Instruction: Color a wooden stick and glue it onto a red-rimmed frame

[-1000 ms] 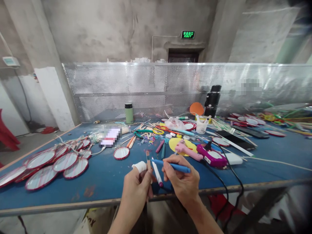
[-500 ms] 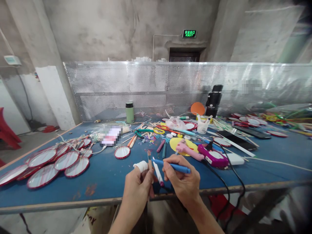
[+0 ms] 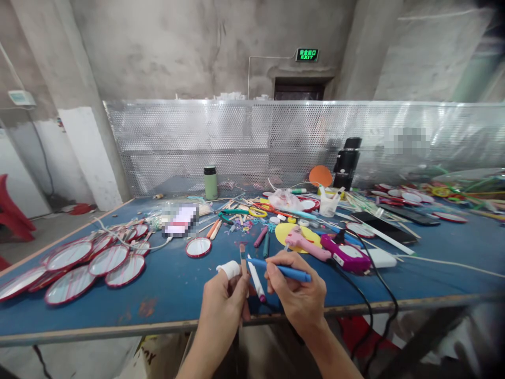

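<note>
Stick point(image 3: 243, 267) stood nearly upright, pinched between thumb and fingers of the left hand point(image 3: 221, 297). The right hand point(image 3: 299, 289) was curled closed round a blue pen point(image 3: 292, 272), its tip by the stick's upper end; contact could not be told. A white pen point(image 3: 257, 282) lay on the table point(image 3: 173, 295) between them, crowding the gap. Beyond, a glue gun point(image 3: 306, 246) overlapped a yellow disc point(image 3: 281, 230); red-rimmed discs point(image 3: 71, 287) were heaped leftward.

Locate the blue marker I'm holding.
In the head view, below and right of centre, the blue marker is in your right hand, its tip beside the wooden stick in your left hand.
</note>
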`<action>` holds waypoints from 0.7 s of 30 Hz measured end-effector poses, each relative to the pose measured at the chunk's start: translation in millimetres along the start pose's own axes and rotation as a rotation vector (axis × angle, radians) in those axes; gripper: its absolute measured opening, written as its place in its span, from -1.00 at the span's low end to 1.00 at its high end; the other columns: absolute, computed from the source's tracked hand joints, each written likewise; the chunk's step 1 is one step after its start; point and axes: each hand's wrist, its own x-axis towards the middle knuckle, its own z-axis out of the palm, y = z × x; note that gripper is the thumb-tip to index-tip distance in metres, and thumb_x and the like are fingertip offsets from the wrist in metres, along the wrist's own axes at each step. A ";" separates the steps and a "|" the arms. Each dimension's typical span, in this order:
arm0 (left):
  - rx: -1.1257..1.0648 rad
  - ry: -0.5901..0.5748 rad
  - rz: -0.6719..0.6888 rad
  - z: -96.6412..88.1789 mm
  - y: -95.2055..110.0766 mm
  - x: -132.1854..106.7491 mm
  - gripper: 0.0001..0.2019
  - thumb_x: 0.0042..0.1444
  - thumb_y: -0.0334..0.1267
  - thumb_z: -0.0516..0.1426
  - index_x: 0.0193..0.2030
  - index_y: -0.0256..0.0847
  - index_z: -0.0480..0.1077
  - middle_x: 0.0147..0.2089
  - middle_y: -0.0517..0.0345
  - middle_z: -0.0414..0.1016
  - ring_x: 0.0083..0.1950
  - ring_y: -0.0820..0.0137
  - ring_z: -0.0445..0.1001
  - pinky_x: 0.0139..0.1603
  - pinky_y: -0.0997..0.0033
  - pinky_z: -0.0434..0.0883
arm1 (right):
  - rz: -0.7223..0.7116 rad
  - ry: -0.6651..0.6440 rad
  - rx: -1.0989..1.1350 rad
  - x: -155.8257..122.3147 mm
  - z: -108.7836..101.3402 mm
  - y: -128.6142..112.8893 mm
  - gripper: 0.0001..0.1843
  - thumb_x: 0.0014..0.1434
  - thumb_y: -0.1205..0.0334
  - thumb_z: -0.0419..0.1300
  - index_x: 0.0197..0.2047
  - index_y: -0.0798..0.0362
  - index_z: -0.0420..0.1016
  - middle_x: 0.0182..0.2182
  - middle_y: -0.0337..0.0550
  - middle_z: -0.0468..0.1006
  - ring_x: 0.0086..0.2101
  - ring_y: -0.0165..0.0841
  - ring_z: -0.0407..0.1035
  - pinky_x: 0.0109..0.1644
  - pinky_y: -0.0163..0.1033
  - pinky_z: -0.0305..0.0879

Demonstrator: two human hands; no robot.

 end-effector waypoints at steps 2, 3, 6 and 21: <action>0.005 0.001 0.007 0.1 -0.2 -0.2 -0.64 0.20 0.04 0.09 -0.47 -0.18 0.32 -0.72 0.30 0.30 -0.76 0.55 0.17 -0.72 0.59 0.09 | -0.010 -0.004 -0.017 0.3 -0.2 -1.0 -0.89 0.25 0.23 0.24 -0.32 0.01 0.56 -0.48 -0.23 0.50 -0.53 -0.41 0.40 -0.52 -0.34 0.34; 0.009 0.001 0.012 0.2 -0.2 -0.2 -0.64 0.20 0.03 0.09 -0.47 -0.18 0.32 -0.73 0.30 0.30 -0.76 0.55 0.17 -0.71 0.59 0.09 | -0.016 -0.004 -0.024 0.4 -0.3 -1.3 -0.89 0.25 0.24 0.25 -0.32 0.01 0.55 -0.49 -0.23 0.50 -0.53 -0.41 0.40 -0.52 -0.34 0.34; 0.010 0.003 0.015 0.3 0.5 -0.3 -0.65 0.19 0.03 0.09 -0.48 -0.17 0.31 -0.73 0.30 0.30 -0.77 0.55 0.16 -0.72 0.59 0.08 | -0.015 -0.004 -0.032 0.4 -0.6 -1.5 -0.90 0.24 0.25 0.25 -0.33 0.00 0.55 -0.50 -0.25 0.49 -0.54 -0.41 0.39 -0.52 -0.35 0.34; 0.008 0.006 0.004 0.3 0.9 -0.3 -0.64 0.20 0.04 0.10 -0.47 -0.16 0.33 -0.74 0.30 0.31 -0.76 0.53 0.17 -0.71 0.57 0.08 | -0.042 -0.013 -0.044 1.2 -0.2 -2.7 -0.90 0.25 0.29 0.24 -0.33 -0.01 0.53 -0.48 -0.26 0.49 -0.52 -0.41 0.40 -0.48 -0.33 0.35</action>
